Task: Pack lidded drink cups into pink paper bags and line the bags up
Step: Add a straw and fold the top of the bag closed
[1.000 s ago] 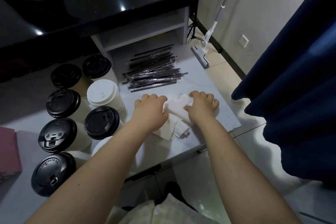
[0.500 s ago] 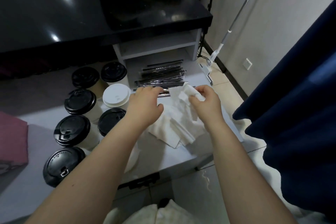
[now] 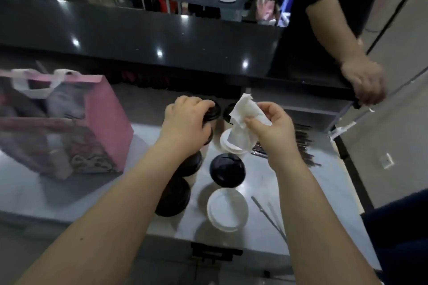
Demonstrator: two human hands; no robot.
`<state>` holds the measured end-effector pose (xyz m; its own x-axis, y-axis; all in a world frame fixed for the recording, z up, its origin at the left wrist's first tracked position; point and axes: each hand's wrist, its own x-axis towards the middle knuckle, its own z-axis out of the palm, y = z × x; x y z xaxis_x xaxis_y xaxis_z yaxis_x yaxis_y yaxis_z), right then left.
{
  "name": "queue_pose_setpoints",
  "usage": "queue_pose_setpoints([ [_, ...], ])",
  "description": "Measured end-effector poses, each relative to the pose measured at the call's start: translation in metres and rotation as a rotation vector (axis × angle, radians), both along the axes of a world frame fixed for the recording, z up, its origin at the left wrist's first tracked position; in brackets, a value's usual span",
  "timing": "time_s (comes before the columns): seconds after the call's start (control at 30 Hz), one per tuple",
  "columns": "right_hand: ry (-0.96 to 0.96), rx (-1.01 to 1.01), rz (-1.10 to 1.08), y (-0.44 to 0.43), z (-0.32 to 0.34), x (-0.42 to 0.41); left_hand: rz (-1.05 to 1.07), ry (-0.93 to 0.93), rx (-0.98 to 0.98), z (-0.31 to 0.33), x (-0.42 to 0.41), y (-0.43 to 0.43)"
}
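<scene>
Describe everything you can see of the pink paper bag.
The pink paper bag stands on the grey counter, left of the cups, mouth open. Two pale loop handles rise from its rim; a blurred print covers the near face. Neither the left hand nor the right hand touches it. Blur hides its contents.

Lidded cups point(image 3: 228, 170) stand clustered beside an upright pink bag point(image 3: 111, 127).
</scene>
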<state>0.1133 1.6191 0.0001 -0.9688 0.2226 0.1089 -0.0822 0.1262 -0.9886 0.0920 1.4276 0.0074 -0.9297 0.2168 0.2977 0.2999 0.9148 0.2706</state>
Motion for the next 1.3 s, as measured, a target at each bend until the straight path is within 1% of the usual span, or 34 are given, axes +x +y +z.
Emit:
queue_pose_setpoints([
  [0.2,0.074,0.038,0.193,-0.104,0.024,-0.027,0.129,0.056,-0.022,0.017,-0.008,-0.106],
  [0.3,0.129,0.034,0.24,-0.159,0.036,-0.04,0.174,0.084,-0.016,0.027,-0.011,-0.165],
  [0.5,0.26,-0.031,0.323,-0.276,0.07,-0.063,0.207,0.159,0.085,0.046,-0.022,-0.31],
  [0.57,0.279,0.001,0.392,-0.315,0.076,-0.07,0.185,0.139,0.117,0.046,-0.029,-0.357],
  [0.67,0.242,0.096,0.458,-0.362,0.069,-0.078,0.092,0.082,0.149,0.036,-0.044,-0.408],
  [0.77,0.194,0.321,0.489,-0.391,0.056,-0.084,-0.003,0.037,0.181,0.025,-0.064,-0.433],
  [0.83,0.132,0.531,0.532,-0.402,0.049,-0.089,-0.055,-0.006,0.189,0.02,-0.076,-0.44],
  [0.87,0.101,0.681,0.524,-0.405,0.046,-0.093,-0.074,-0.032,0.187,0.019,-0.082,-0.442],
  [0.93,0.07,1.05,0.432,-0.412,0.044,-0.103,-0.103,-0.083,0.184,0.015,-0.093,-0.445],
  [0.97,0.092,1.207,0.368,-0.414,0.043,-0.108,-0.115,-0.101,0.184,0.013,-0.097,-0.447],
  [1.0,0.14,1.314,0.32,-0.417,0.042,-0.113,-0.128,-0.115,0.19,0.011,-0.1,-0.448],
  [1.07,0.201,1.443,0.32,-0.42,0.035,-0.119,-0.159,-0.148,0.201,0.005,-0.104,-0.45],
  [1.1,0.192,1.488,0.35,-0.421,0.032,-0.12,-0.173,-0.168,0.196,0.003,-0.105,-0.449],
  [1.13,0.159,1.499,0.381,-0.422,0.027,-0.12,-0.185,-0.186,0.187,0.001,-0.106,-0.449],
  [1.17,0.118,1.465,0.399,-0.421,0.024,-0.119,-0.192,-0.201,0.181,-0.001,-0.107,-0.448],
  [1.23,0.091,1.319,0.392,-0.417,0.023,-0.113,-0.197,-0.205,0.204,-0.004,-0.108,-0.448],
  [1.3,0.129,1.122,0.37,-0.408,0.026,-0.109,-0.214,-0.184,0.27,-0.006,-0.109,-0.45],
])
